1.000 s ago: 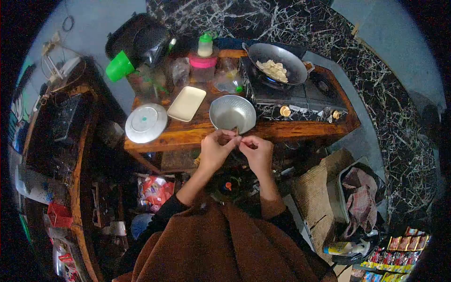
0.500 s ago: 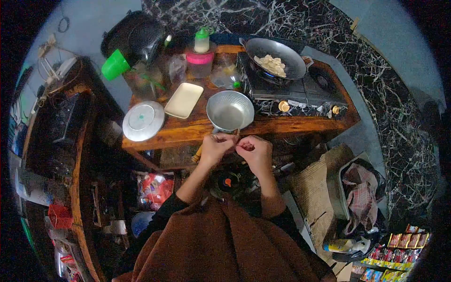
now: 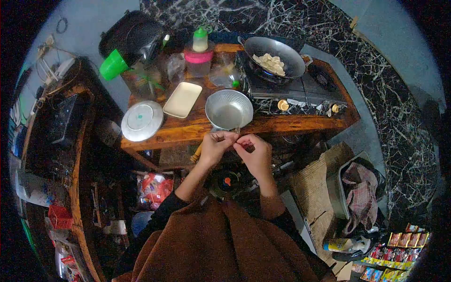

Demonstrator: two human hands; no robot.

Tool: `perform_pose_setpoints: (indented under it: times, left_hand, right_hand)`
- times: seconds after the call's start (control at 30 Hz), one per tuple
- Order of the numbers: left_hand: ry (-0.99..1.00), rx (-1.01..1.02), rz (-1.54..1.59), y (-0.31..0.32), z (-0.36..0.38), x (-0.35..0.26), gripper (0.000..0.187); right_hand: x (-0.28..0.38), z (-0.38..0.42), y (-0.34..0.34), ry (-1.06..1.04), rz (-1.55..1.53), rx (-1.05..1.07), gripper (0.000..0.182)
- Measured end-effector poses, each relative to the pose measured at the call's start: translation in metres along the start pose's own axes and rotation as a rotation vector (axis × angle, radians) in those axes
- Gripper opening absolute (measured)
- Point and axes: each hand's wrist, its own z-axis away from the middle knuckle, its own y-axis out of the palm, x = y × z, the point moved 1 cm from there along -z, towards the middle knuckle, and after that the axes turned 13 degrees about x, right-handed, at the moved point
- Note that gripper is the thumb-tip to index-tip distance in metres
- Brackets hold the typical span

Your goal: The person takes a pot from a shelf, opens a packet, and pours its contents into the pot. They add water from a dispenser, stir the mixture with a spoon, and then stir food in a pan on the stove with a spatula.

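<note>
My left hand (image 3: 217, 146) and my right hand (image 3: 254, 152) meet fingertip to fingertip just in front of the wooden table's edge. Both are pinched on a small, thin, clear item (image 3: 238, 131), too small to name. Right beyond them a hammered metal pot (image 3: 229, 110) sits on the table (image 3: 188, 129), empty inside. A cream rectangular tray (image 3: 183, 99) lies left of the pot, and farther left is an upturned round metal plate or lid (image 3: 142, 121). On the gas stove (image 3: 300, 89) at the right, a dark wok (image 3: 293, 56) holds pale pieces (image 3: 269, 64) over a blue flame.
Behind the tray stand a pink-lidded container (image 3: 198, 57), a green-capped bottle (image 3: 200, 41) and plastic bags. A green cup (image 3: 113, 65) is at the back left. Cardboard (image 3: 312, 188) and a checked cloth (image 3: 359, 188) are at the lower right, with a wooden shelf (image 3: 77, 188) at left.
The fingertips of both hands have shifted slightly against each other, and the small clear item shows more above them. The view has moved a little; the pot, tray and wok stay in place.
</note>
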Motion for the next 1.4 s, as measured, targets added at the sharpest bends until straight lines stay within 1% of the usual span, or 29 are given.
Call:
perform_pose_setpoints:
  times: [0.07, 0.17, 0.23, 0.27, 0.33, 0.37, 0.43, 0.47, 0.53, 0.57, 0.63, 0.67, 0.73, 0.87, 0.97, 1.03, 1.07, 1.13, 1.17, 1.23, 1.27, 1.33, 1.37, 1.4]
  left_hand:
    - [-0.021, -0.012, 0.031, 0.000, 0.000, 0.002, 0.015]
    - [-0.015, 0.003, -0.012, -0.008, -0.003, 0.019, 0.014]
    - [-0.058, 0.034, 0.109, -0.008, -0.002, 0.023, 0.014]
    - [-0.056, 0.036, 0.108, -0.007, -0.001, 0.023, 0.014]
    - [-0.175, 0.098, 0.164, -0.006, 0.001, 0.020, 0.014]
    - [-0.174, 0.099, 0.163, -0.006, 0.002, 0.022, 0.014]
    - [-0.310, 0.105, 0.380, -0.006, 0.004, 0.025, 0.012]
    - [-0.308, 0.106, 0.378, -0.005, 0.005, 0.024, 0.012]
    - [-0.389, 0.074, 0.372, 0.001, 0.009, 0.013, 0.011]
    - [-0.387, 0.075, 0.371, -0.001, 0.010, 0.018, 0.011]
    - [-0.285, 0.230, 0.419, -0.005, 0.009, 0.028, 0.012]
    - [-0.283, 0.232, 0.418, -0.005, 0.009, 0.032, 0.012]
    - [-0.333, 0.222, 0.407, -0.002, 0.008, 0.033, 0.012]
    - [-0.332, 0.233, 0.472, -0.003, 0.006, 0.040, 0.012]
    - [-0.310, 0.235, 0.400, -0.004, 0.007, 0.025, 0.014]
    - [-0.325, 0.274, 0.347, -0.006, 0.007, 0.016, 0.014]
    - [-0.324, 0.274, 0.347, -0.008, 0.006, 0.016, 0.014]
    - [-0.232, 0.331, 0.210, -0.010, 0.003, 0.016, 0.015]
    - [-0.233, 0.331, 0.210, -0.010, 0.002, 0.016, 0.015]
    - [-0.246, 0.338, 0.188, -0.011, 0.001, 0.017, 0.015]
    - [-0.246, 0.339, 0.187, -0.011, 0.000, 0.018, 0.015]
    - [-0.225, 0.206, 0.154, -0.011, -0.002, 0.021, 0.014]
    - [-0.226, 0.207, 0.153, -0.010, -0.002, 0.021, 0.014]
    - [-0.170, 0.149, 0.164, -0.008, -0.001, 0.022, 0.013]
  right_hand:
    - [0.000, 0.001, 0.000, -0.006, 0.006, -0.008, 0.012]
    - [0.003, 0.002, 0.000, 0.024, 0.038, -0.004, 0.013]
    - [0.005, 0.004, 0.000, 0.130, 0.000, 0.072, 0.012]
    - [0.003, 0.005, 0.000, 0.129, 0.001, 0.070, 0.012]
    - [-0.007, 0.006, 0.001, 0.117, 0.032, 0.138, 0.012]
    - [-0.012, 0.006, 0.002, 0.116, 0.032, 0.137, 0.012]
    - [-0.017, 0.005, 0.003, 0.073, -0.115, 0.170, 0.014]
    - [-0.016, 0.005, 0.001, 0.070, -0.115, 0.168, 0.014]
    - [-0.007, 0.004, -0.002, 0.101, 0.015, 0.229, 0.015]
    - [-0.008, 0.003, -0.002, 0.099, 0.015, 0.228, 0.015]
    - [-0.010, 0.004, -0.001, 0.124, 0.083, 0.248, 0.015]
    - [-0.007, 0.004, -0.003, 0.123, 0.084, 0.246, 0.015]
    - [0.002, 0.005, -0.005, 0.118, 0.258, 0.247, 0.013]
    - [-0.003, 0.005, -0.002, 0.064, 0.327, 0.195, 0.013]
    - [-0.003, 0.004, -0.003, 0.018, 0.262, 0.204, 0.010]
    - [-0.011, 0.003, 0.000, 0.026, -0.001, 0.187, 0.010]
    - [-0.013, 0.003, 0.002, 0.025, -0.001, 0.187, 0.010]
    - [-0.018, 0.003, 0.005, 0.085, -0.104, 0.177, 0.009]
    - [-0.023, 0.003, 0.007, 0.085, -0.104, 0.177, 0.009]
    - [-0.028, 0.002, 0.011, 0.134, -0.287, 0.166, 0.008]
    - [-0.026, 0.003, 0.012, 0.133, -0.288, 0.165, 0.008]
    - [-0.009, 0.004, 0.011, 0.051, 0.040, 0.030, 0.007]
    - [-0.007, 0.004, 0.013, 0.052, 0.040, 0.030, 0.007]
    - [-0.006, 0.004, 0.015, 0.059, 0.091, -0.039, 0.008]
